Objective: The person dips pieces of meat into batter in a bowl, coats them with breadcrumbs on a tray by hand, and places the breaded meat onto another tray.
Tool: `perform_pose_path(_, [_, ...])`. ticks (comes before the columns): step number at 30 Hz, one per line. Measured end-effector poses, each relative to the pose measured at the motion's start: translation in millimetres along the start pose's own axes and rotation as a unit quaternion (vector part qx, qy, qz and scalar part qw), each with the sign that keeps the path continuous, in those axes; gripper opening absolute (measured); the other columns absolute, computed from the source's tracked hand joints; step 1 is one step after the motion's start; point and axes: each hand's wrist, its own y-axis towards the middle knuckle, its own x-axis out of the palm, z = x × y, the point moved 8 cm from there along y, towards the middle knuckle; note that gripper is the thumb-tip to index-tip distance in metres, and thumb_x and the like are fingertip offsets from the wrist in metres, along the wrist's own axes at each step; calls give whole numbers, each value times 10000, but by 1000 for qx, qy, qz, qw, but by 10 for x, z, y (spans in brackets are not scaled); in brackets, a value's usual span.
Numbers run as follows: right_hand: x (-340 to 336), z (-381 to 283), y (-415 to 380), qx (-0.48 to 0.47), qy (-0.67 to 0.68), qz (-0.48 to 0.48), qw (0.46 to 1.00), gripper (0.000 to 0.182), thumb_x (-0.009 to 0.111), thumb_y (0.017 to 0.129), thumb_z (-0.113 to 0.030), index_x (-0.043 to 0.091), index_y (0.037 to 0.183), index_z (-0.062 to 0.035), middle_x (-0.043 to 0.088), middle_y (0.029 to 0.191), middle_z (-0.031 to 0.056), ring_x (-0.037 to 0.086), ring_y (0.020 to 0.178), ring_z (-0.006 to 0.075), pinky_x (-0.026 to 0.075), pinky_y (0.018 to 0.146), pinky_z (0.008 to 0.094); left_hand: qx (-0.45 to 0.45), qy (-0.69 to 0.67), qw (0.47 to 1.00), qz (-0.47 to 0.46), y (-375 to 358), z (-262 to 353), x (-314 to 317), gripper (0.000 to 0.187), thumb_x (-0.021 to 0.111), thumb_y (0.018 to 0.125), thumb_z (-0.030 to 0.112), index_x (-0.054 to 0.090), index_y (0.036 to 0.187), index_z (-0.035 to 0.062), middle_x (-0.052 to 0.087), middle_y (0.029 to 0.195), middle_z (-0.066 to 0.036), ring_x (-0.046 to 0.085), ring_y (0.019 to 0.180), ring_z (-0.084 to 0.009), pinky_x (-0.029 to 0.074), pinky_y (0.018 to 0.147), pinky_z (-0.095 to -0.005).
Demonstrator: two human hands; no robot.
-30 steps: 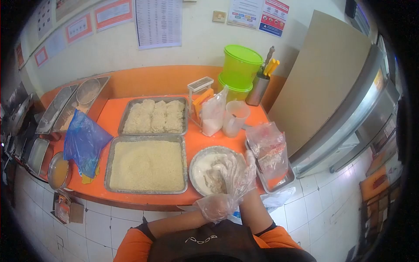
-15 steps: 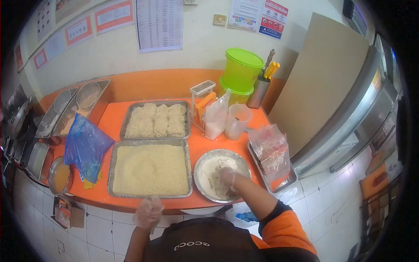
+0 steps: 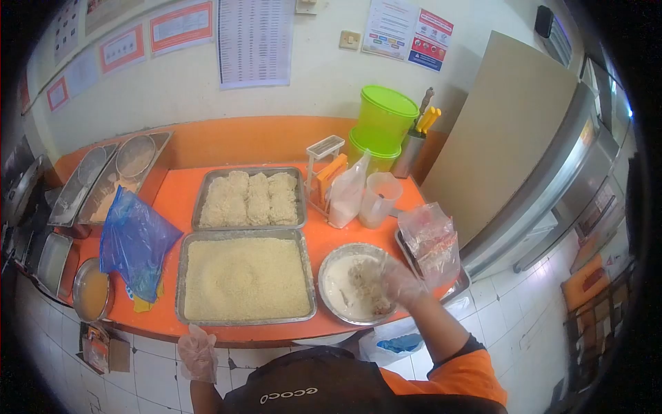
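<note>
- Both hands have shifted since half a second ago: the right hand (image 3: 402,281) from inside the bowl (image 3: 323,288) to its right side, the left hand (image 3: 198,350) further left.
- Right hand, gloved, is blurred; I cannot tell how far its fingers are closed or whether they have hold of anything.
- Left hand, gloved, is loosely open and seems to hold nothing, just off the table edge near the front-left corner of the crumb tray (image 3: 182,283).
- A lumpy piece (image 3: 371,288) sits in the bowl's white mix (image 3: 339,276), just beside the right fingers.
- White mix could slop over the rim if the hand drags or presses on that side.
- Loose glove plastic could catch on the piece, or trail drips onto the crumbs (image 3: 248,279).
- Right of the bowl, a clear packet (image 3: 431,245) crowds the right forearm; a swing outward could knock it.
- Behind the bowl, a jug (image 3: 379,200) and a white bag (image 3: 347,196) limit reach.
- Coated pieces (image 3: 249,200) fill the back tray (image 3: 301,207); a blue bag (image 3: 134,231) lies left.
</note>
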Motion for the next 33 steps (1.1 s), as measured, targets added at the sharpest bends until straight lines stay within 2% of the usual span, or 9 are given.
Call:
perform_pose_path(2, [731, 308, -199, 116, -37, -59, 991, 283, 612, 704, -220, 652, 961, -109, 620, 1022, 119, 600, 888, 288, 454, 867, 360, 13, -65, 997, 28, 21, -129, 3, 196, 658, 735, 73, 468, 781, 68, 456, 673, -3, 450, 488, -119, 366, 386, -292])
perform_pose_path(4, [795, 234, -323, 100, 56, -130, 985, 281, 603, 715, -233, 659, 973, -136, 630, 1004, 105, 598, 905, 285, 448, 878, 351, -203, -325, 923, 25, 23, -234, 54, 195, 662, 728, 56, 474, 776, 74, 448, 673, 3, 448, 481, -120, 371, 383, -283])
perform_pose_path(8, [467, 144, -319, 2, 121, -87, 989, 270, 563, 772, -277, 667, 983, -145, 645, 964, 115, 600, 939, 267, 450, 866, 360, -89, -242, 966, -16, 139, -524, 120, 160, 657, 750, 74, 498, 771, 69, 451, 650, -6, 448, 471, -140, 385, 401, -268])
perform_pose_path(10, [-219, -76, -286, 220, 100, -46, 969, 308, 541, 795, -347, 671, 980, -137, 647, 964, 123, 600, 949, 268, 451, 856, 369, -173, -411, 893, -65, 284, -199, -19, 121, 642, 777, 67, 523, 780, 43, 459, 610, -25, 439, 489, -165, 380, 438, -276])
perform_pose_path(13, [176, 133, -122, 273, 54, -25, 960, 407, 520, 799, -459, 678, 965, -123, 641, 983, 138, 599, 958, 274, 449, 855, 374, 227, 147, 963, -2, 387, 279, -184, 119, 623, 795, 92, 520, 739, 71, 450, 599, 17, 432, 472, -110, 372, 411, -243])
perform_pose_path(16, [336, -114, 21, 266, 47, -5, 963, 410, 528, 802, -430, 660, 988, -89, 628, 1005, 168, 595, 964, 299, 450, 860, 381, -263, -351, 897, -56, 359, -293, 29, 99, 596, 811, 107, 522, 754, 77, 466, 610, 13, 442, 447, -111, 366, 375, -267])
perform_pose_path(20, [505, 29, 38, 294, 77, -155, 940, 388, 543, 809, -342, 615, 1068, -62, 610, 1048, 193, 577, 998, 308, 427, 902, 375, -158, -321, 932, -49, 409, -421, 134, 162, 605, 825, 208, 532, 852, 66, 488, 658, -43, 496, 427, -136, 400, 333, -242])
perform_pose_path(23, [986, 857, 17, 78, 75, -5, 994, 436, 540, 818, -429, 623, 1074, -86, 613, 1075, 154, 583, 980, 283, 444, 851, 353, -220, -347, 911, -27, 415, -285, 104, 171, 632, 799, 162, 515, 876, 63, 491, 667, -38, 496, 425, -134, 413, 331, -237])
perform_pose_path(33, [106, 202, 15, 38, -20, -25, 999, 278, 630, 763, -218, 624, 1001, -75, 624, 967, 109, 601, 881, 240, 475, 769, 332, -231, -319, 919, -6, 391, -467, 249, 256, 612, 830, 193, 468, 980, 43, 484, 645, -46, 466, 421, -128, 397, 336, -265])
